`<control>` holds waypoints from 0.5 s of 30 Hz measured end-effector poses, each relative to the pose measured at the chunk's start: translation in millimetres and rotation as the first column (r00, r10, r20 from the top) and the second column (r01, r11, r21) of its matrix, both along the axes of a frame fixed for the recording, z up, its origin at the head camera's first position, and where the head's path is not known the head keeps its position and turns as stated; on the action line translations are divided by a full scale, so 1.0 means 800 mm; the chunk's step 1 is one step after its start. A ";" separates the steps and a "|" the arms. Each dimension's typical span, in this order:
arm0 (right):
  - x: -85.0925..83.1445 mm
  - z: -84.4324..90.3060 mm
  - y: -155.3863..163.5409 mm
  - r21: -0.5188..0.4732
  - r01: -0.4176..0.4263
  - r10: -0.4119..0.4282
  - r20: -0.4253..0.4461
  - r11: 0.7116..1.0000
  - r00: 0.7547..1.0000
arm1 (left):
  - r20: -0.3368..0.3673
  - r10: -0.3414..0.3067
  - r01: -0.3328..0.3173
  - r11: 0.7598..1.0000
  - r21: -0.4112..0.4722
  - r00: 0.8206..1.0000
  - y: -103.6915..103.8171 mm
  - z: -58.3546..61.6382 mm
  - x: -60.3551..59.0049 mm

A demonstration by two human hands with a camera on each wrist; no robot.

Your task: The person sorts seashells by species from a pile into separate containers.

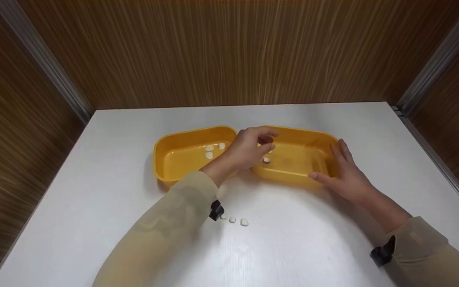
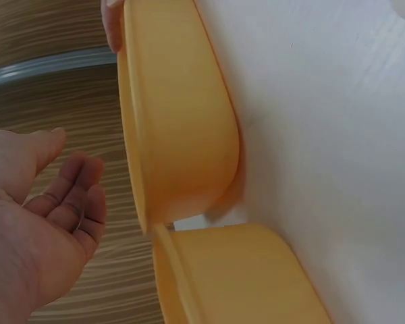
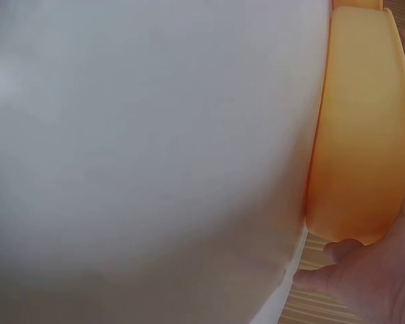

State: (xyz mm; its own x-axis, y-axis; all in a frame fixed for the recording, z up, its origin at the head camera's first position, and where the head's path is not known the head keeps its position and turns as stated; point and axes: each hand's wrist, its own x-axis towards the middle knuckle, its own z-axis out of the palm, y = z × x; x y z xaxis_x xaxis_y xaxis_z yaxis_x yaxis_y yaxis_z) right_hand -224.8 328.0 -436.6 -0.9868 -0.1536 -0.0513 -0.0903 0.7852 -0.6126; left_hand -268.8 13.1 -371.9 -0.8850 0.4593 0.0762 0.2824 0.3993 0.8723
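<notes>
Left hand (image 1: 249, 149) hovers over the inner end of the right yellow tray (image 1: 317, 137), fingers loosely bent and apart, nothing seen in its grip; the left wrist view shows an open palm w/ relaxed fingers. One small white piece (image 1: 266, 160) lies on that tray's floor just below the fingertips, maybe a second one beside the fingers, partly hidden. Right hand (image 1: 343, 175) rests flat vs. the same tray's near right corner, fingers straight along the outer wall, thumb along the front rim, bracing it and not wrapped round it.

Left yellow tray (image 1: 173, 143) sits just beside the right one, end walls close or touching; can't tell which. It holds approx. three white pieces (image 1: 209, 152) near its back right corner. Three more white pieces (image 1: 237, 220) lie in a short row on the white desk (image 1: 114, 131), near the left sleeve and apart from both trays.

Judging by how things lie: if pieces are being sorted into the trays, the job looks over halfway, w/ several already in and the row of three on the desk not yet picked up.
</notes>
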 end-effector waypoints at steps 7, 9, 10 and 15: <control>-0.001 0.001 0.005 0.011 -0.001 0.001 -0.018 1.000 1.000 | -0.029 -0.066 0.066 0.998 -0.005 0.997 -0.033 0.009 0.026; -0.001 0.001 0.005 0.007 -0.006 0.006 -0.018 1.000 1.000 | -0.033 -0.085 0.085 0.996 -0.004 0.996 -0.045 0.006 0.036; -0.001 0.002 0.005 0.003 -0.009 0.009 -0.015 1.000 1.000 | -0.035 -0.091 0.091 0.996 -0.006 0.995 -0.052 0.004 0.041; 0.001 0.003 0.006 -0.019 -0.024 0.024 0.002 1.000 1.000 | -0.036 -0.130 0.129 0.991 -0.034 0.991 -0.084 -0.014 0.065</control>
